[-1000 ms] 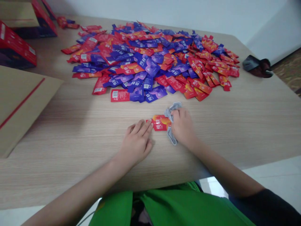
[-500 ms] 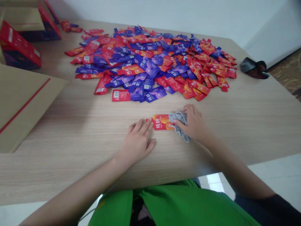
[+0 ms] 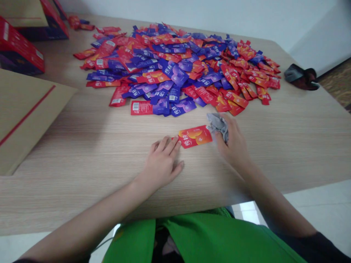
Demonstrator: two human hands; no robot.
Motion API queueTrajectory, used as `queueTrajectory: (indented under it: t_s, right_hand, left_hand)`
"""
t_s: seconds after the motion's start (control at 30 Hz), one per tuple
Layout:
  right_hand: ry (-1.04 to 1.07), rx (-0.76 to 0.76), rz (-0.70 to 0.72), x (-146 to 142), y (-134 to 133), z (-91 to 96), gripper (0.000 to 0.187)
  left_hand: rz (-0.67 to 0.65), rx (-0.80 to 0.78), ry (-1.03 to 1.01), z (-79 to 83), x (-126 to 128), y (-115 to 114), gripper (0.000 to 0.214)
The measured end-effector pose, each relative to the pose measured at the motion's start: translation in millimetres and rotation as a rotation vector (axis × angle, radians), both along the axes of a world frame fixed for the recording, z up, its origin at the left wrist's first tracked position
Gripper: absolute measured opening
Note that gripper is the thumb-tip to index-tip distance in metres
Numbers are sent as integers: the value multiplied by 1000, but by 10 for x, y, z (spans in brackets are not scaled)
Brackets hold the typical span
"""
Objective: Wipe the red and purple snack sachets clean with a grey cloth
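A single red-and-orange sachet (image 3: 196,136) with white lettering lies flat on the wooden table, its printed face up. My left hand (image 3: 163,162) rests palm down, fingers stretched out, with the fingertips on the sachet's left end, which they partly cover. Bunched in my right hand (image 3: 235,148) is a crumpled grey cloth (image 3: 218,125), gripped between thumb and fingers at the sachet's right end. Beyond both hands spreads a large pile of red and purple sachets (image 3: 170,69).
Cardboard boxes with red and dark blue sides (image 3: 19,49) stand at the far left. A box flap (image 3: 30,117) with a red stripe juts over the table's left side. Near the right edge lies a dark, crumpled item (image 3: 301,77). A wall runs behind the table.
My right hand has moved the cloth up and slightly right, uncovering the sachet's right end. The sachet now lies at a slight tilt. My left hand stays at its left end.
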State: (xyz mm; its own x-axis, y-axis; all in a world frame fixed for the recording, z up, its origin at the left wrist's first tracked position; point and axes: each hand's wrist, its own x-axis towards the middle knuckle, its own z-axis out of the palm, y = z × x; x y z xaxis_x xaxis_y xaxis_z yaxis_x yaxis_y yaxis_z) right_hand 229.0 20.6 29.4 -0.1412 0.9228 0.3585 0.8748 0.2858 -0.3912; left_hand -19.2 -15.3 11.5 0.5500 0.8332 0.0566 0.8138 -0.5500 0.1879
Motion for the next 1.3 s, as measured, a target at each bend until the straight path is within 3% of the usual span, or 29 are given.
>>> queueTrajectory:
  t_s: [0.1, 0.17, 0.23, 0.37, 0.53, 0.63, 0.8, 0.87, 0.97, 1.07, 1.13, 1.2, 1.3]
  right_hand:
    - [-125, -17, 160, -431, 27, 48, 51]
    - [-288, -66, 270, -669, 33, -16, 45]
    - [-413, -95, 292, -753, 35, -113, 43]
    - [-492, -102, 136, -422, 44, -247, 46]
    - [-409, -96, -9, 36, 95, -228, 47]
    - [-318, -31, 1, -121, 69, -155, 51]
    - [-412, -55, 281, -529, -46, -188, 50]
    - [-453, -81, 251, -444, -49, -247, 49]
    - [-484, -110, 99, -70, 24, -292, 51]
    - [-449, -110, 5, 237, 123, -240, 51]
    - [-362, -63, -16, 227, 146, -171, 52]
    - [-293, -17, 43, 45, 116, -115, 53]
    - [-333, -30, 302, -314, 17, -113, 50]
  left_hand:
    - [0, 14, 3, 9, 12, 1, 58]
    - [11, 14, 7, 15, 22, 4, 56]
    - [21, 9, 9, 19, 30, 6, 55]
    - [25, 11, 18, 16, 36, 6, 55]
    - [23, 16, 39, 2, 29, 14, 54]
    - [21, 20, 32, 3, 28, 19, 54]
    - [22, 8, 28, 3, 34, 11, 54]
    - [25, 9, 25, -2, 35, 9, 54]
    - [28, 12, 17, -10, 32, 13, 55]
    - [28, 7, 16, -7, 32, 21, 53]
    - [25, 4, 19, 2, 36, 25, 53]
    - [25, 8, 24, 11, 41, 26, 54]
    - [23, 10, 35, 18, 42, 23, 49]
